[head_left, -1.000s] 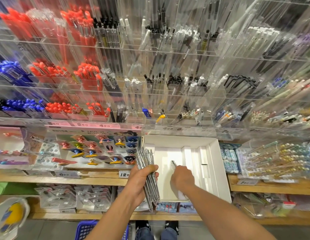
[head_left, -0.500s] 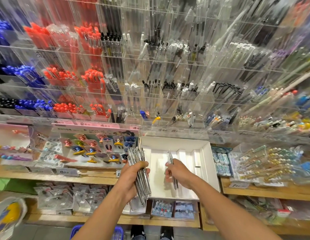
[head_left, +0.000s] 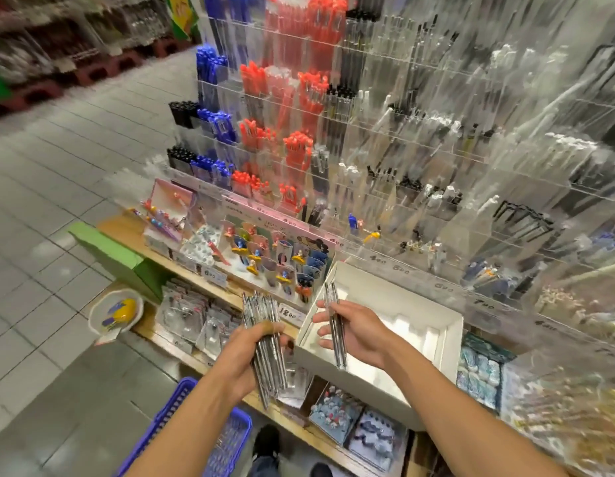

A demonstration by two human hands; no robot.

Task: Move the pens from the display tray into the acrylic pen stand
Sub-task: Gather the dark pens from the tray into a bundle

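Note:
My left hand [head_left: 251,359] grips a thick bundle of clear pens [head_left: 261,325], held upright in front of the shelf edge. My right hand [head_left: 357,333] holds two clear pens [head_left: 335,325] over the left end of the white display tray [head_left: 450,339]. The tray sits on the wooden shelf and I see no pens lying in it. Behind and above it rises the tiered acrylic pen stand [head_left: 419,160], its slots filled with red, blue, black and clear pens.
A blue shopping basket [head_left: 227,432] stands on the tiled floor below my arms. Character pen displays [head_left: 282,259] and a green box [head_left: 117,256] sit left of the tray. Packaged items [head_left: 354,421] lie on the lower shelf, a small bin [head_left: 115,315] at the left.
My right hand lifted two pens out of the tray and brought them up beside the bundle. My view swung left, so the aisle floor now shows.

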